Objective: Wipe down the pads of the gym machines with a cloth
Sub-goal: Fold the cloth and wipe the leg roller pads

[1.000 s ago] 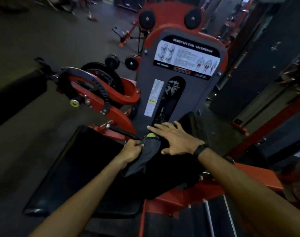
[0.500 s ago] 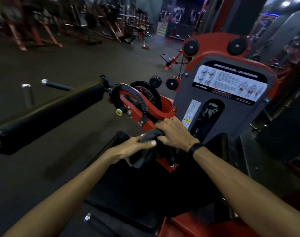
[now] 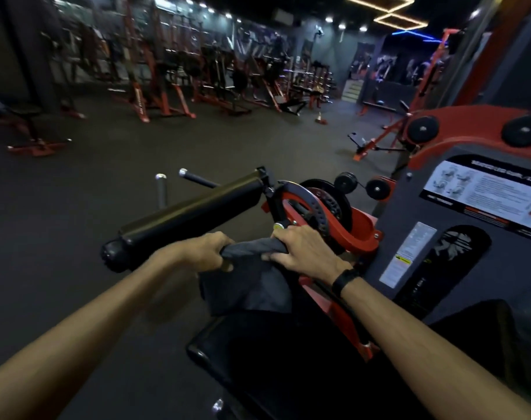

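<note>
Instruction placard (image 3: 488,194) on grey shroud (image 3: 416,207): white, exercise diagrams and fine print, heading blurred and cropped, unreadable. Below it, narrow white warning sticker (image 3: 406,256) with yellow band, text illegible. Nothing else readable.

A: Across the dark rubber floor (image 3: 106,165), rows of red racks (image 3: 155,86) line the far wall.
B: Lit steps (image 3: 353,90) far right, orange ceiling light frames (image 3: 388,10) glowing overhead.
</note>
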Available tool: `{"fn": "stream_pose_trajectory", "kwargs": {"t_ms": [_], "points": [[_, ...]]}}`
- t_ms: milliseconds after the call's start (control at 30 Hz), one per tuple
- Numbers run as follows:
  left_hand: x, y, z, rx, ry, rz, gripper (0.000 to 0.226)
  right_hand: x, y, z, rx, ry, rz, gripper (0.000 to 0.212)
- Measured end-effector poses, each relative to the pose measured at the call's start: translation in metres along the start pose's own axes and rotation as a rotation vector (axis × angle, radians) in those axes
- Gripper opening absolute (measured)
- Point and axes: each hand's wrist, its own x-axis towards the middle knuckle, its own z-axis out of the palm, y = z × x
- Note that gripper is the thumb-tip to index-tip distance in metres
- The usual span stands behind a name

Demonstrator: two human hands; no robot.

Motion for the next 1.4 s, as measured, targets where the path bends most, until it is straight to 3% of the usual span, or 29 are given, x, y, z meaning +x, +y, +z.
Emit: {"fn": "stream_pose_trajectory", "kwargs": {"t_ms": [100, 200, 333, 433, 533, 633, 700, 800, 867, 1000, 1233, 1333, 1400], "points": [[-0.021, -0.042, -0.043, 0.018, -0.078, -0.038, 0.016, 0.037, -0.038, 0.014, 0.062, -0.015, -0.044, 0.042], [-0.038, -0.079, -0.080, 0.014, -0.032, -0.093, 0.018, 0.071, -0.065, 0.030, 0.116, 0.016, -0.050, 0.042], [-0.045, -0.120, -0.122, -0.006, 0.214, -0.095, 0.013, 0.116, -0.087, 0.044, 0.174, 0.078, 0.037, 0.043], [-0.036, -0.123, -0.143, 0.087, 0.436, -0.049, 0.013, 0.144, -0.088, 0.044, 0.115, 0.282, 0.098, 0.037], [-0.032, -0.131, -0.165, 0.130, 0.707, 0.065, 0.039, 0.175, -0.102, 0.035, -0.010, 0.597, 0.095, 0.027], [-0.035, -0.160, -0.165, 0.110, 0.878, 0.098, 0.051, 0.190, -0.125, 0.043, -0.035, 0.700, 0.096, 0.034], [-0.040, -0.189, -0.146, 0.079, 0.806, 0.010, 0.057, 0.191, -0.141, 0.072, 0.055, 0.591, 0.073, 0.038], [-0.053, -0.229, -0.105, -0.022, 0.603, -0.182, 0.051, 0.181, -0.165, 0.130, 0.356, 0.079, 0.034, 0.051], [-0.059, -0.250, -0.081, -0.062, 0.560, -0.241, 0.049, 0.182, -0.178, 0.164, 0.435, -0.115, 0.097, 0.064], [-0.057, -0.268, -0.051, -0.116, 0.527, -0.223, 0.052, 0.214, -0.200, 0.191, 0.511, -0.113, 0.484, 0.080], [-0.037, -0.295, -0.065, -0.214, 0.679, -0.218, 0.051, 0.284, -0.218, 0.220, 0.351, -0.058, 0.849, 0.098], [-0.033, -0.315, -0.078, -0.211, 0.656, -0.198, 0.054, 0.309, -0.216, 0.227, 0.246, -0.105, 0.980, 0.087], [-0.033, -0.324, -0.081, -0.213, 0.631, -0.198, 0.051, 0.299, -0.234, 0.234, 0.172, -0.144, 0.942, 0.077]]}}
